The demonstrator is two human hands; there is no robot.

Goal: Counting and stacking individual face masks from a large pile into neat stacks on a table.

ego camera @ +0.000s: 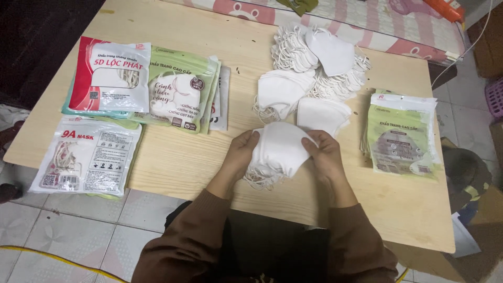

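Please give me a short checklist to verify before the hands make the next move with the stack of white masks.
1. Both hands hold the stack: left hand and right hand each grip one side of the white mask stack. Ok.
2. Ear loops not tangled: loops hang loose under the stack. Cannot tell.
3. Table space in front of the hands: bare wood. Ok.
4. Loose mask pile stays on the table: yes. Ok.
5. Green packages within reach at the right: likely ok.
6. Number of masks in the stack: cannot tell.
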